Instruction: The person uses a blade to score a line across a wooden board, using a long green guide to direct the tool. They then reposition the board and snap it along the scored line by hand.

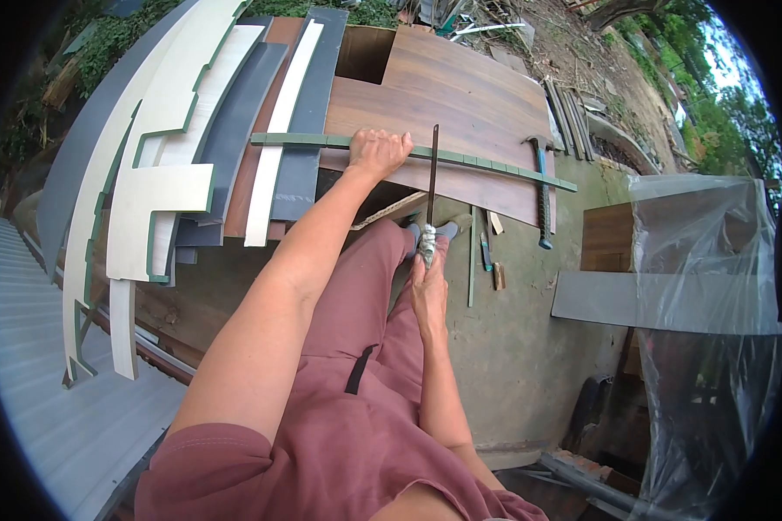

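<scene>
A long green strip [487, 163], marked by crosswise lines at intervals, lies across the brown wood-grain board [460, 74]. My left hand [381, 154] is closed over the strip near its middle. In my right hand [428, 282] is a narrow, dark blade with a wrapped, silvery handle [427, 244]. It resembles a hacksaw blade, but teeth are too small to make out. The blade points away from me and crosses the strip just right of my left hand; whether it touches the strip I cannot tell. A hammer [543, 193] with a blue and black handle lies by the strip's right part.
Cut white panels with green edges [161, 200] and grey boards [248, 113] are stacked at left. A corrugated sheet [35, 347] is beside them. Small offcuts [499, 276] and a thin strip [472, 260] lie on the floor. Clear plastic sheeting [704, 260] hangs at right.
</scene>
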`<state>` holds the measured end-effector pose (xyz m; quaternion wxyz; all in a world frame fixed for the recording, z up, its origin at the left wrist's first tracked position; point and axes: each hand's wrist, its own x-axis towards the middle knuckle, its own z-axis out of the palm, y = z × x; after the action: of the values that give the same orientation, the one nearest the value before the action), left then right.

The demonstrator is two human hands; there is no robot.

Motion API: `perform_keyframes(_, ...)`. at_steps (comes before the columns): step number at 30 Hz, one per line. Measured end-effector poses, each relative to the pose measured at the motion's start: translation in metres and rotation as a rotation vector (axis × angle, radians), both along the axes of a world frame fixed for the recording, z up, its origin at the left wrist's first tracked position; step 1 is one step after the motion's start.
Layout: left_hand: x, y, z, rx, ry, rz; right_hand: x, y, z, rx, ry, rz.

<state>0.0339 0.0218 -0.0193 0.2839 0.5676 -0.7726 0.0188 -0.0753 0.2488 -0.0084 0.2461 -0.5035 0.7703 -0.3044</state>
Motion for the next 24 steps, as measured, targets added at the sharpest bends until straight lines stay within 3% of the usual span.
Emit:
perform_keyframes(5, -0.004, -0.004, 0.003, -0.072, -0.010, -0.001, -0.007, 0.006, 0.013, -0.026, -0.092, -0.039)
perform_keyframes(7, -0.003, 0.001, 0.002, -0.081, -0.027, -0.001, -0.014, -0.012, 0.025, 0.056, -0.005, 0.011)
perform_keyframes(10, -0.005, -0.010, -0.016, -0.015, -0.112, 0.040, -0.017, -0.044, 0.031, 0.026, -0.040, 0.044)
perform_keyframes(13, -0.007, -0.001, 0.001, -0.007, -0.117, 0.036, -0.018, -0.047, 0.011, 0.032, -0.094, 0.007)
perform_keyframes(16, -0.012, 0.004, 0.013, 0.154, -0.167, 0.055, -0.009, -0.018, 0.014, -0.028, -0.147, -0.021)
perform_keyframes(24, -0.011, -0.004, 0.000, 0.145, -0.270, 0.038, -0.019, -0.039, 0.015, -0.097, -0.128, -0.092)
